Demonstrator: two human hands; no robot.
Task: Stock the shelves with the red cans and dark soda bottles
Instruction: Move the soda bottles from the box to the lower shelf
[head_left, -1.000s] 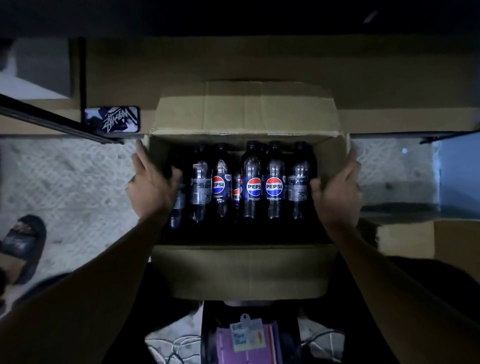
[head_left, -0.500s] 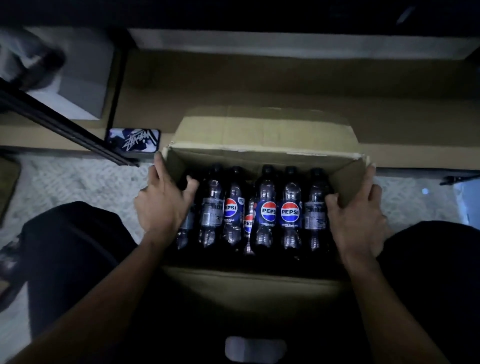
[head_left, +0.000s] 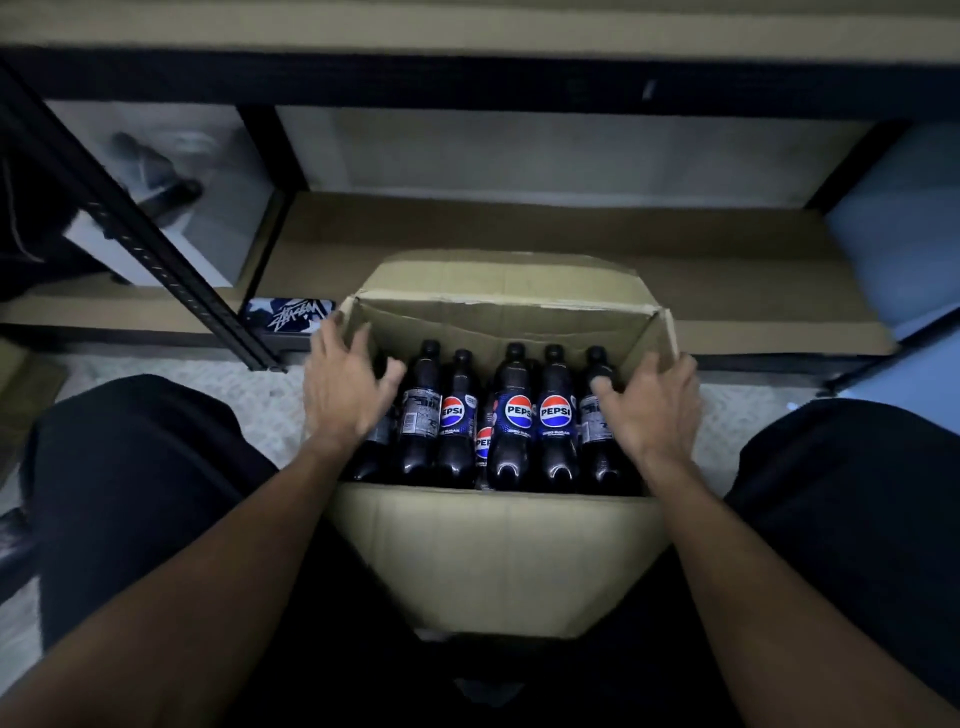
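Left hand (head_left: 345, 389) lifted off box (head_left: 498, 551) wall, fingers splayed apart; right hand (head_left: 649, 405) straddles right wall, grip unclear. Seven dark soda bottles (head_left: 511, 415) upright inside, caps up, by shelf (head_left: 753, 244) front edge.

Single head-worn view, facing steeply down, close over open carton (head_left: 498, 545)

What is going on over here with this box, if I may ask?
A person faces a low shelf with an open cardboard box of dark Pepsi bottles between the knees. The left hand hovers open over the leftmost bottles; the right hand rests at the box's right wall. No bottle shows on the shelf.
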